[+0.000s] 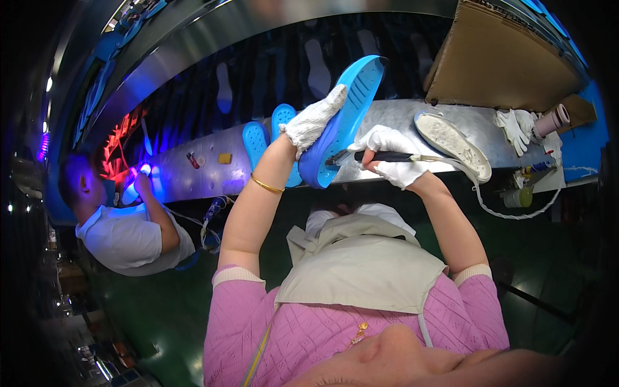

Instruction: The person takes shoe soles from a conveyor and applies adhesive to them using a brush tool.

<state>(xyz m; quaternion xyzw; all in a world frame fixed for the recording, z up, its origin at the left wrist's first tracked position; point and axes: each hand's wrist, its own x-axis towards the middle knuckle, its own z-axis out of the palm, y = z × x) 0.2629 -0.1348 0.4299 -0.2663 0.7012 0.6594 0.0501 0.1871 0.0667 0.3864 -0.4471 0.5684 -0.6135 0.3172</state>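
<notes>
My left hand (316, 122), in a white knit glove, grips a blue shoe sole (362, 84) by its side and holds it tilted up, toe end away from me. A brush with a black handle (390, 157) is in my gloved right hand (394, 148). Its bristles are at the heel end of the sole, on the inner face. A whitish hose runs from the brush handle to the right. Beyond my left wrist stand more blue soles (256, 140), partly hidden by my arm. Right of my right hand lies a sole-shaped tray (442, 134) coated with whitish residue.
A metal bench (216, 138) runs across in front of me, with a small yellow block (224, 158) on it. Cardboard (500, 58), white gloves (514, 132) and a pinkish roll (552, 121) are at the right. A person (138, 235) works under blue light at the left. Soles lie on the dark surface behind.
</notes>
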